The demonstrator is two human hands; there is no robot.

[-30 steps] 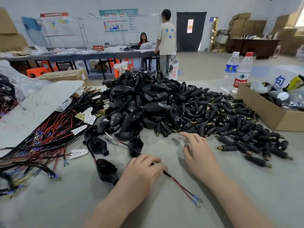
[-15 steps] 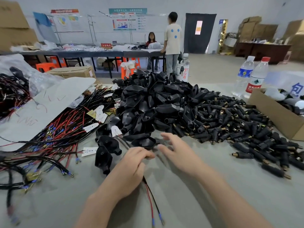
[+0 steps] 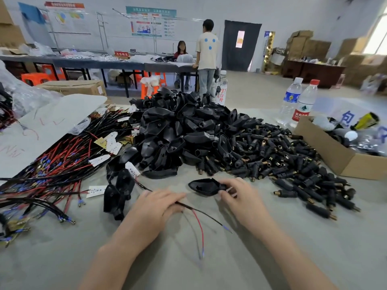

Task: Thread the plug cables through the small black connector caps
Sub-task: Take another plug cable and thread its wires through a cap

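The right grip (image 3: 237, 198) pinches a black cap (image 3: 206, 186) by its narrow end, just before the cap pile (image 3: 178, 132). We record the left grip (image 3: 156, 208) curled round the cable (image 3: 187, 205), leads trailing between both hands.

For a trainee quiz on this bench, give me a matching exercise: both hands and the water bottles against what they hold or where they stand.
Things:
1. left hand
2. right hand
3. water bottles

States:
A. holds a black cap by its narrow end
B. upright beyond the cardboard box
C. grips a cable against the table

Pairs: 1-C, 2-A, 3-B
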